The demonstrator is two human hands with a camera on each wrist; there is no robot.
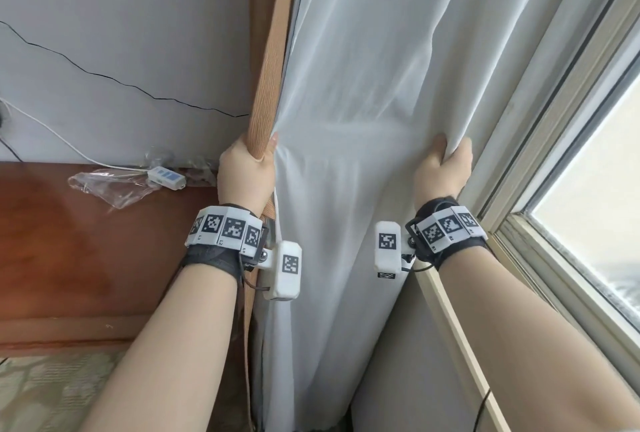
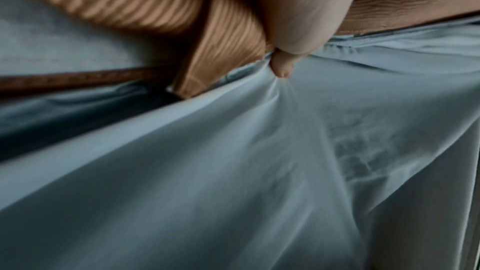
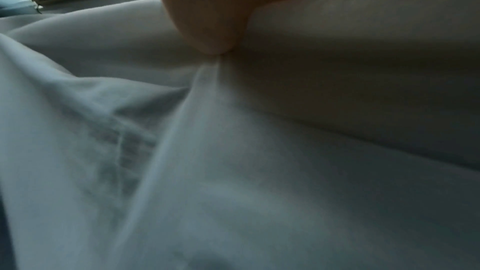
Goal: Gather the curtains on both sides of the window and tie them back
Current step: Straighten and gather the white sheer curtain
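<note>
A white curtain (image 1: 363,102) hangs beside the window, with a tan ribbed curtain edge (image 1: 272,50) along its left side. My left hand (image 1: 247,163) grips the tan edge together with the white curtain's left border; in the left wrist view its fingers (image 2: 298,17) curl over the tan fabric (image 2: 226,34) and pinch the pale cloth (image 2: 233,161). My right hand (image 1: 445,163) grips a fold at the white curtain's right side, by the window frame. The right wrist view shows a fingertip (image 3: 210,28) pressed into bunched white fabric (image 3: 259,151). The cloth stretches between both hands.
A window (image 1: 595,223) with a pale frame runs down the right. At left, a dark wooden surface (image 1: 69,241) holds a clear plastic bag (image 1: 107,185) and a white cable with a switch (image 1: 166,178). A grey wall (image 1: 121,33) with a thin black wire stands behind.
</note>
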